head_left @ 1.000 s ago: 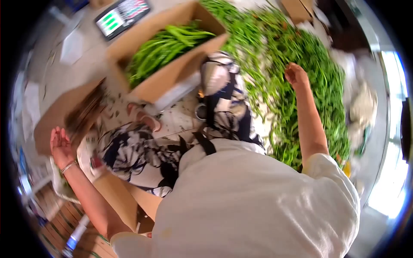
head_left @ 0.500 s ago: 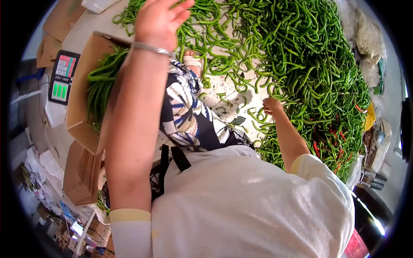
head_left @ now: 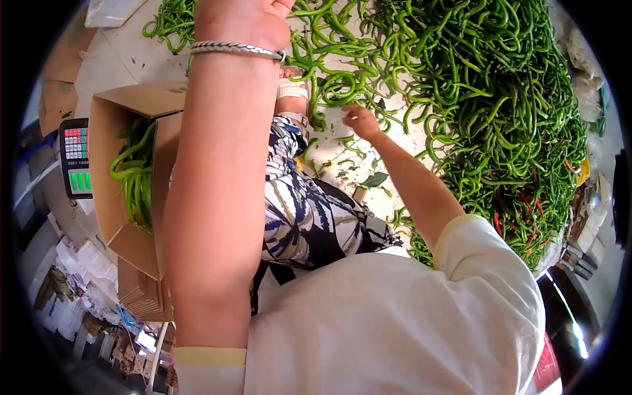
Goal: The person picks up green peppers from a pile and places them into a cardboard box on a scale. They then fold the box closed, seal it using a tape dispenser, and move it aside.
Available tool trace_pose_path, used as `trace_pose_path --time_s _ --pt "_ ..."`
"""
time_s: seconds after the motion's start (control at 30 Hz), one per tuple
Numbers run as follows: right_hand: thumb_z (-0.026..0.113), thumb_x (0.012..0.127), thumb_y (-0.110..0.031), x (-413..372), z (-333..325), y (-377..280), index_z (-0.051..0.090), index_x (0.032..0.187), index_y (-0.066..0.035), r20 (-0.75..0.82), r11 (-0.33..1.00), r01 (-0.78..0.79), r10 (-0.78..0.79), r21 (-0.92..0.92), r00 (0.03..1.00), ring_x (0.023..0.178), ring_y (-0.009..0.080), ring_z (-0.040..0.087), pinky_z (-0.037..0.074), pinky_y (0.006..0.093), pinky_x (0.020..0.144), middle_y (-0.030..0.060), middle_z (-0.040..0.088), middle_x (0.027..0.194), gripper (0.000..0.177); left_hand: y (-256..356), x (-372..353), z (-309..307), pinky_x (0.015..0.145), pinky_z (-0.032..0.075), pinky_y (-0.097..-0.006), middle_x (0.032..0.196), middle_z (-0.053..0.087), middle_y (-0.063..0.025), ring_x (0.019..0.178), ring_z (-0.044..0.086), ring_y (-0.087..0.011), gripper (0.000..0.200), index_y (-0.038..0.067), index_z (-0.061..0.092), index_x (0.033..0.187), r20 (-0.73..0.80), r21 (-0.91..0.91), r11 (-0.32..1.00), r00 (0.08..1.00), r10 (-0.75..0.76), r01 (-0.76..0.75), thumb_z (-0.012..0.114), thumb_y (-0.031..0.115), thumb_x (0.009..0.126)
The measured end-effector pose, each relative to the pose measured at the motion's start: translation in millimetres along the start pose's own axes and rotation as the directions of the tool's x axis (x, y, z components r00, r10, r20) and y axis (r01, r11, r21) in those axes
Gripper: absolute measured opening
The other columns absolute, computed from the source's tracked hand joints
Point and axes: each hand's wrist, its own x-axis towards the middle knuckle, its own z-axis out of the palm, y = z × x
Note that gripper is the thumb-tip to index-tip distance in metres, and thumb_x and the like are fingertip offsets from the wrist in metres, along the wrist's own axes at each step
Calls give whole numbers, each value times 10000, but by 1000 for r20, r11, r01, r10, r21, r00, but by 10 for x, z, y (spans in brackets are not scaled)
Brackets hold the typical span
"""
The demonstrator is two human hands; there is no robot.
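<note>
My left hand [head_left: 240, 21] reaches to the top edge of the view, a braided silver bracelet [head_left: 237, 49] on its wrist. Most of its fingers are cut off, so its grip cannot be made out. Long green peppers [head_left: 336, 46] lie loose on the pale floor to the right of it. My right hand [head_left: 361, 120] is low over the floor beside a few curled green peppers [head_left: 342, 89]. Its fingers are loosely bent and look apart, with nothing visible between them. A big heap of green peppers [head_left: 494, 85] spreads to its right.
At left stands an open cardboard box [head_left: 118, 217] with green peppers [head_left: 135, 178] inside, partly behind my left arm. A scale display [head_left: 76, 158] is beside it. Flattened cardboard [head_left: 141, 293] leans below. Some red peppers [head_left: 497, 225] show in the heap. My sandalled foot [head_left: 291, 99] is between my hands.
My right hand has moved left and away from the big heap, toward the loose peppers near my foot. My left hand has gone farther up, partly out of view. The camera view has shifted.
</note>
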Motion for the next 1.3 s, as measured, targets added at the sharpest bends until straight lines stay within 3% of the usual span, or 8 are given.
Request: trace_pose_path --time_s 0.23,0.47,0.63,0.67,0.7,0.73,0.8,1.3 --pt "704 758 -321 137 730 -712 493 1286 -168 -69 928 -330 323 -172 944 1131 342 549 476 405 912 189 550 1179 589 68 -284 99 769 453 -260 1002 561 -66 893 554 -167 272 16 501 1126 74 38 994 992 100 -103 572 154 903" --pt "708 745 -185 -5 239 -674 597 1071 -31 80 996 -79 75 49 994 901 259 630 494 348 847 132 657 978 378 143 -387 135 749 453 -249 999 573 -65 869 556 -148 267 17 509 1128 23 17 996 996 90 -91 570 141 899" --pt "722 747 -292 36 -611 -929 602 918 6 -211 941 45 28 334 977 674 215 597 482 366 614 116 648 802 363 -27 -353 259 728 458 -262 913 620 -72 830 595 -152 193 31 563 1034 96 -37 999 995 -13 16 572 133 871" --pt "717 757 -333 300 -744 -740 611 871 10 -274 991 -89 58 -99 960 645 195 588 459 369 577 107 625 729 377 -61 -285 165 725 459 -269 900 631 -77 829 607 -156 176 35 578 1009 137 -45 999 990 -17 24 574 131 861" --pt "717 757 -333 406 -851 -594 611 876 10 -322 963 -91 5 -255 947 646 194 588 459 368 578 106 625 733 378 -43 -240 23 722 461 -275 886 643 -83 828 618 -161 160 39 593 984 158 -36 999 987 -1 7 575 128 852" --pt "716 757 -332 483 -866 -532 611 882 10 -320 940 -72 -42 -334 946 647 194 587 459 366 579 105 625 737 379 -252 -221 69 504 453 -288 727 579 -72 570 568 -140 76 46 543 828 132 -137 974 971 199 -181 472 50 801" --pt "716 758 -331 610 -910 -418 611 893 10 -287 913 -88 -33 -398 957 650 192 585 458 363 580 104 626 745 381 -144 -348 224 495 448 -260 716 541 -49 573 556 -119 89 70 513 857 -70 -108 994 997 -33 26 485 1 807" --pt "713 762 -325 793 -294 -748 614 975 8 -305 830 -326 199 -453 931 669 179 572 455 339 590 93 629 804 407 -132 -176 160 601 481 -255 815 580 -69 740 574 -126 128 -15 546 952 -6 -179 984 1000 16 -16 508 -11 830"
